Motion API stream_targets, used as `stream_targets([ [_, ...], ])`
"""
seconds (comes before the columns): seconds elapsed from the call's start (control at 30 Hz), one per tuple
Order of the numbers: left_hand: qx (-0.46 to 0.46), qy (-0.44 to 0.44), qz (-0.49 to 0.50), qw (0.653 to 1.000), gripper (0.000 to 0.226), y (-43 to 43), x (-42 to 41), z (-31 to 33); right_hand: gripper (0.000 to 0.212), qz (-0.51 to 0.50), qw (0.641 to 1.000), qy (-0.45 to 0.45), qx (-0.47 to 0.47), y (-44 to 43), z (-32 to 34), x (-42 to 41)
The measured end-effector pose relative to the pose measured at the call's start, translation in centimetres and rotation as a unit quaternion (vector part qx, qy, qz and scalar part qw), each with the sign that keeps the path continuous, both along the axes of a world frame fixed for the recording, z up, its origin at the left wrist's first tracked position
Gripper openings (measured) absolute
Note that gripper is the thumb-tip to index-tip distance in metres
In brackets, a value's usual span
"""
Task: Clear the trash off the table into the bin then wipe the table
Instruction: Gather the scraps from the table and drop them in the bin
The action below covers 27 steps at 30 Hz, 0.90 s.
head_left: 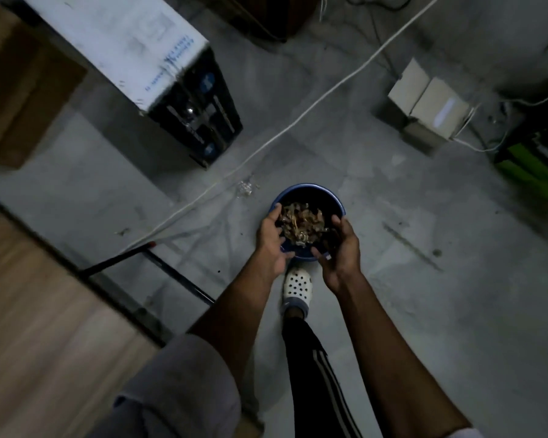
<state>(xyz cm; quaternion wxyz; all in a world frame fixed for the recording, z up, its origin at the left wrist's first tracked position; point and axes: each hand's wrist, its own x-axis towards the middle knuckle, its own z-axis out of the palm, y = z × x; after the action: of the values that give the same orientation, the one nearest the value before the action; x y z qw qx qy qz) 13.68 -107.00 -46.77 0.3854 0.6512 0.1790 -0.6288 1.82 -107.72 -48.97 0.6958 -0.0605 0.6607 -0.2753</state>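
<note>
We count two hands, one shoe, one bin. One white perforated clog (296, 287) stands just before the bin (307, 186). The left hand (271, 245) and right hand (342, 251) hang over the bin with palms facing and fingers loosely cupped. They flank one clump of brown, crinkled trash (302, 224); contact unclear. The bin is round, blue-rimmed and dark inside. At left is one wood-grain table (29, 311). Beyond lies one white cable (298, 121).

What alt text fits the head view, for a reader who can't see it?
Left hand and right hand hang open either side of brownish trash over a blue bin on the grey floor. A white clog stands by it; a wooden table is at left.
</note>
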Motion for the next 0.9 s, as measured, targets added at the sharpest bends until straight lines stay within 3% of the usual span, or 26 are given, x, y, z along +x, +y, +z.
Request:
stream_targets([
  [0.17,-0.164,-0.004,0.018,0.986,0.051,8.0,2.6,11.9,0.044,0.073,0.985,-0.040,-0.153,7.1,12.4,3.6],
  [0.3,-0.287,-0.087,0.043,0.953,0.038,19.7,6.7,21.8,0.040,0.154,0.949,-0.052,-0.270,15.7,22.0,7.7],
  [0.4,-0.327,-0.172,0.070,0.927,0.038,31.5,9.9,27.8,0.031,0.208,0.922,-0.095,-0.312,24.6,27.0,11.2],
  [0.5,-0.299,-0.233,0.106,0.919,0.035,44.5,12.2,30.8,0.024,0.273,0.895,-0.136,-0.325,34.2,28.5,14.1],
  [0.6,-0.216,-0.262,0.193,0.921,0.019,56.7,13.3,30.4,0.029,0.366,0.856,-0.152,-0.333,42.6,28.1,16.3],
  [0.77,0.000,-0.262,0.365,0.894,0.019,69.8,11.9,28.7,0.038,0.546,0.717,-0.091,-0.424,50.8,26.1,16.8],
  [0.83,0.079,-0.278,0.383,0.877,0.018,72.2,11.6,27.1,0.053,0.612,0.641,-0.018,-0.463,51.9,25.0,16.1],
  [0.9,0.090,-0.244,0.381,0.887,0.017,72.6,11.3,26.3,0.073,0.650,0.578,0.068,-0.489,52.1,23.5,15.2],
])
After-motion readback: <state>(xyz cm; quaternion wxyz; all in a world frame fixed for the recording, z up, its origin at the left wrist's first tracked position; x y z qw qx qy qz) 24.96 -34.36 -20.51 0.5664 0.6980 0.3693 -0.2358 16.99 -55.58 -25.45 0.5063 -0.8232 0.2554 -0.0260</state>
